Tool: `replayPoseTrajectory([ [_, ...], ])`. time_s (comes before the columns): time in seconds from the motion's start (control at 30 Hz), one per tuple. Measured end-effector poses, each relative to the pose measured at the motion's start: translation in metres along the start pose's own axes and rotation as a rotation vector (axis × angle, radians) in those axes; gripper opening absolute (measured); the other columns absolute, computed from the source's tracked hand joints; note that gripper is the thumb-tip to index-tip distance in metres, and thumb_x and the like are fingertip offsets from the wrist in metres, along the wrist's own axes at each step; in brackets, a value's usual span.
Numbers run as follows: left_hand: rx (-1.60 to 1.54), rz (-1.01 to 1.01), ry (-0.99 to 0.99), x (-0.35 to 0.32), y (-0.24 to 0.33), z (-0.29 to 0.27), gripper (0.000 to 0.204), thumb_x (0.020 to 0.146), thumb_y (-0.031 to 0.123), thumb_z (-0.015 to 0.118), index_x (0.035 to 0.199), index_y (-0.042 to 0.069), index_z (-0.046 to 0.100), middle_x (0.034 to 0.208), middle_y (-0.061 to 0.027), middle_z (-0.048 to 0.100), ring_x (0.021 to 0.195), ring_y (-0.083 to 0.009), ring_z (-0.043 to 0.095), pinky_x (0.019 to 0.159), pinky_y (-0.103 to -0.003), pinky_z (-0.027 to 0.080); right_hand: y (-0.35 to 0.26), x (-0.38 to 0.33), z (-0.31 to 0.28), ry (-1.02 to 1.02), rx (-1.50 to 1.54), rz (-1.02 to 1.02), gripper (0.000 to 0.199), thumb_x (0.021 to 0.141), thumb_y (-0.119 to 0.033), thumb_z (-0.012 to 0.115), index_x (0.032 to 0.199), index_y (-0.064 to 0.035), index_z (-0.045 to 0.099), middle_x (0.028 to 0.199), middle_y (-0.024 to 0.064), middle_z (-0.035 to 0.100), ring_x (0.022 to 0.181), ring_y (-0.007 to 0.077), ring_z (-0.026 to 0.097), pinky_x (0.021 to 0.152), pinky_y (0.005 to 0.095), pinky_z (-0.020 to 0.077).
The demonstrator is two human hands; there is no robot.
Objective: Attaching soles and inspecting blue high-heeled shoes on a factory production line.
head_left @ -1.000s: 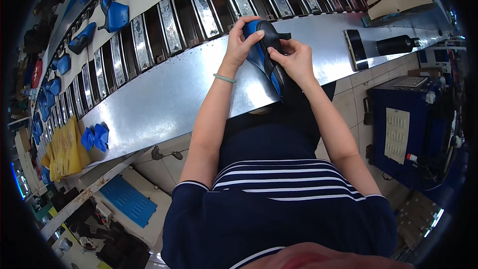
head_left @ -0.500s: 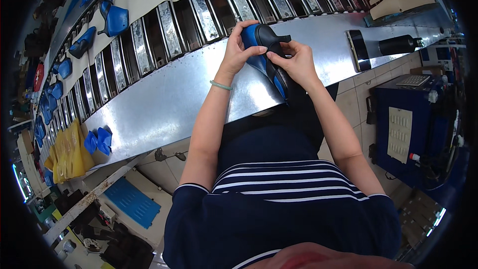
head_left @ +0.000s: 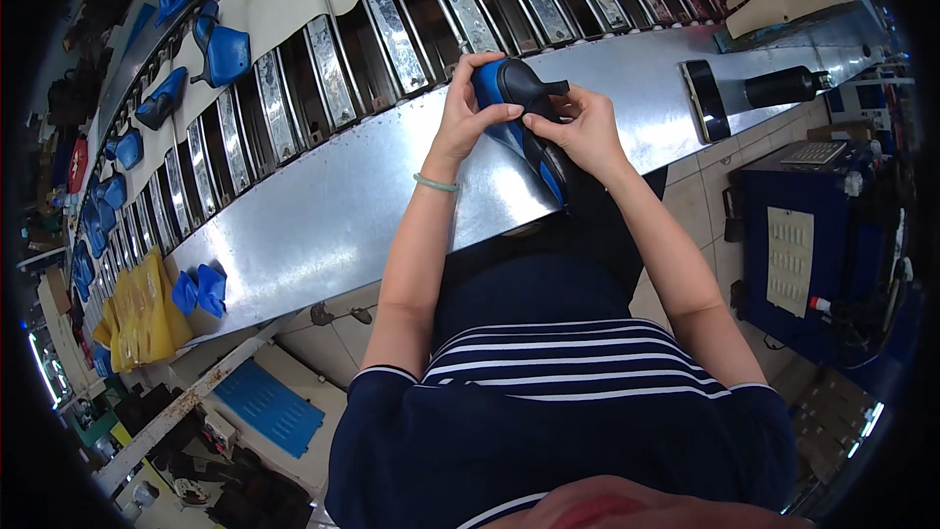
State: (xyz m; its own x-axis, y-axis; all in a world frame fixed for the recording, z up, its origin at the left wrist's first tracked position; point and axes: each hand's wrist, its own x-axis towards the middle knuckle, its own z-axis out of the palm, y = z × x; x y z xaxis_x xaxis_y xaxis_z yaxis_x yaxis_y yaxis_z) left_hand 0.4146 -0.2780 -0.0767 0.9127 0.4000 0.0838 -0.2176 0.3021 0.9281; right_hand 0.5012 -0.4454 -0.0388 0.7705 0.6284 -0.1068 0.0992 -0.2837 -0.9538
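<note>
Firstly, left hand (head_left: pixel 474 118): partly curled, grasping; thumb laid across the dark underside, fingers wrapped over the far blue end of one blue-and-black heeled shoe (head_left: pixel 521 84). Pale green bangle (head_left: pixel 436 183) at the wrist. Right hand (head_left: pixel 589 130): half closed, gripping the same shoe from its right flank; thumb tip pressed to the black part, just beside the left thumb; other fingers partly hidden behind the heel.

Shoe, one: located between both hands, above the near edge of the metal bench (head_left: pixel 323 230). Long axis runs from the left fingers toward the wearer's body, slanting a little right; toe nearest the body, heel jutting rightward toward the right-hand fingers.

Containers: black bottle (head_left: pixel 780 88), one, lying well right of the right hand; contents hidden. Phone (head_left: pixel 713 103), one, between that hand and the bottle.

Left of the left hand: yellow sheeting (head_left: pixel 147 313), folded, anything inside not discernible; blue pieces (head_left: pixel 208 291) beside it. Beyond the left hand: slatted conveyor (head_left: pixel 325 69), with further blue shoes (head_left: pixel 228 54) farther left.
</note>
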Motion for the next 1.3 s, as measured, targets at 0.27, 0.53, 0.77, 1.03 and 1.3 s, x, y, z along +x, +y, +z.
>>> replayPoseTrajectory([
  [0.27, -0.046, 0.001, 0.067, -0.005, 0.0, 0.003, 0.061, 0.065, -0.001, 0.082, 0.119, 0.003, 0.054, 0.109, -0.0057, 0.056, 0.102, -0.0161, 0.059, 0.092, -0.028, 0.048, 0.004, -0.004, 0.004, 0.031, -0.066, -0.03, 0.037, 0.066, -0.022, 0.086, 0.082, 0.0052, 0.067, 0.072, 0.014, 0.068, 0.067, 0.0168, 0.065, 0.061, 0.0306, 0.0511],
  [0.53, -0.078, 0.018, 0.138, -0.008, 0.005, 0.005, 0.051, 0.068, -0.002, 0.077, 0.115, 0.001, 0.058, 0.104, -0.0042, 0.056, 0.1, -0.0144, 0.058, 0.09, -0.026, 0.047, 0.013, -0.001, 0.005, 0.031, -0.087, -0.119, 0.042, 0.065, -0.026, 0.085, 0.078, 0.0067, 0.063, 0.069, 0.0174, 0.065, 0.062, 0.0212, 0.063, 0.06, 0.0343, 0.0495],
  [0.77, -0.092, 0.099, 0.203, -0.009, -0.008, 0.001, 0.041, 0.068, 0.002, 0.077, 0.107, 0.002, 0.062, 0.101, -0.0031, 0.053, 0.098, -0.014, 0.055, 0.091, -0.025, 0.041, 0.005, -0.002, 0.008, 0.031, -0.101, -0.156, 0.043, 0.068, -0.029, 0.085, 0.075, 0.0051, 0.061, 0.068, 0.0191, 0.065, 0.06, 0.0251, 0.064, 0.058, 0.036, 0.0492],
  [1.03, -0.017, 0.125, 0.216, -0.009, -0.001, 0.008, 0.044, 0.067, 0.001, 0.075, 0.108, 0.0, 0.061, 0.102, -0.0032, 0.053, 0.098, -0.0133, 0.053, 0.092, -0.025, 0.039, -0.019, -0.008, 0.005, 0.056, -0.33, -0.165, 0.044, 0.07, -0.034, 0.084, 0.078, 0.003, 0.06, 0.073, 0.0192, 0.066, 0.065, 0.0331, 0.065, 0.061, 0.0401, 0.0504],
  [1.3, 0.034, 0.125, 0.108, -0.008, -0.001, 0.006, 0.046, 0.078, 0.007, 0.077, 0.116, 0.005, 0.052, 0.111, -0.0046, 0.053, 0.105, -0.0137, 0.054, 0.096, -0.027, 0.042, -0.018, -0.001, 0.0, -0.017, -0.387, -0.128, 0.049, 0.071, -0.038, 0.083, 0.086, 0.0043, 0.062, 0.08, 0.0214, 0.067, 0.075, 0.0356, 0.067, 0.068, 0.0404, 0.0526],
])
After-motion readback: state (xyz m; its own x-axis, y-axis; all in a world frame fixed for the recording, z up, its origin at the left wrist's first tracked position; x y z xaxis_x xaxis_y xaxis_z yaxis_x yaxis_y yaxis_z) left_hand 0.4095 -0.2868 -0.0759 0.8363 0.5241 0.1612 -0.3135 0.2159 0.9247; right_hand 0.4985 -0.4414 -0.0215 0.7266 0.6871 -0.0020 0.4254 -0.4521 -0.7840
